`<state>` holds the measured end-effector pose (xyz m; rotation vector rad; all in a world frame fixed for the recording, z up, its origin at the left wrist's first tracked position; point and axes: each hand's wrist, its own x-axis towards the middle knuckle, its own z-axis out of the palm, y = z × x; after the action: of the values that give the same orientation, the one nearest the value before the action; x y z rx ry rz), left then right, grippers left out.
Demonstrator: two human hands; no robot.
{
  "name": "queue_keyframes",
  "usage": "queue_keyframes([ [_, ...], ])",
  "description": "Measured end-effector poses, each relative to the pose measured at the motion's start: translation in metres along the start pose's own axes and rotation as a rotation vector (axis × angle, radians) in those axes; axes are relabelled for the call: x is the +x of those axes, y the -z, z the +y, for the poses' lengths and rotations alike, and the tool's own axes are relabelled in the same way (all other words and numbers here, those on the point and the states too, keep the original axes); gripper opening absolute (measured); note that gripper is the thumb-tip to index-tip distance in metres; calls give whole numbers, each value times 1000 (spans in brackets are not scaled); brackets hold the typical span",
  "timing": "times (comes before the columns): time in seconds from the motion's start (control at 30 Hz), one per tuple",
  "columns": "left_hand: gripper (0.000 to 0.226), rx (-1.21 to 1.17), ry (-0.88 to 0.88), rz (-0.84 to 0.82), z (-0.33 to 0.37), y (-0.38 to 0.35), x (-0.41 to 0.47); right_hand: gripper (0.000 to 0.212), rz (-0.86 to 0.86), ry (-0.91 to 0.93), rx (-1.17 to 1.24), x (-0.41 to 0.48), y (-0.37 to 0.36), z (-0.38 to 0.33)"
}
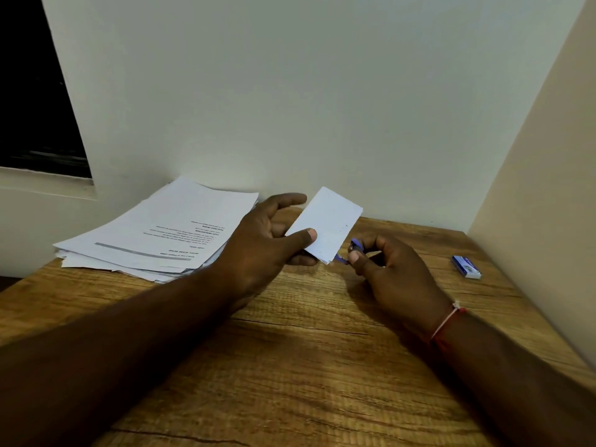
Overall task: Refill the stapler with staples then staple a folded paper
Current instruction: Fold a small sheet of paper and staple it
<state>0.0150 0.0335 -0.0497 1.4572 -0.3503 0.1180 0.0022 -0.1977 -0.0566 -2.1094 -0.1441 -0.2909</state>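
Note:
My left hand (271, 240) holds a folded white paper (329, 224) by its near left edge, thumb on top, the sheet tilted up above the table. Just right of it, my right hand (390, 272) is closed around a small blue stapler (353, 248), mostly hidden by the fingers. The stapler's front end meets the paper's near corner; I cannot tell whether the paper sits inside the jaw. A small blue staple box (466, 267) lies on the table at the right.
A loose stack of printed sheets (154, 233) lies at the back left of the wooden table (306, 366). Walls close the table at the back and right. A dark window is at the upper left.

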Motion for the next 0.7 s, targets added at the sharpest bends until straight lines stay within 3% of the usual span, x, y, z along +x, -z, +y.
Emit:
queue_keyframes([
  [0.07, 73, 21, -62, -34, 3, 4, -1, 7, -45, 18, -78, 0, 0, 1],
  [0.13, 76, 44, -131, -63, 6, 5, -2, 7, -80, 54, -170, 0, 1, 1],
  [0.37, 30, 214, -237, 22, 10, 8, -4, 17, -156, 107, -319, -5, 2, 1],
  [0.57, 31, 238, -211, 62, 11, 5, -8, 18, -152, 105, -334, -4, 2, 2],
  [0.7, 37, 170, -145, 48, 8, 8, -5, 31, -156, 93, -327, -5, 4, 0],
])
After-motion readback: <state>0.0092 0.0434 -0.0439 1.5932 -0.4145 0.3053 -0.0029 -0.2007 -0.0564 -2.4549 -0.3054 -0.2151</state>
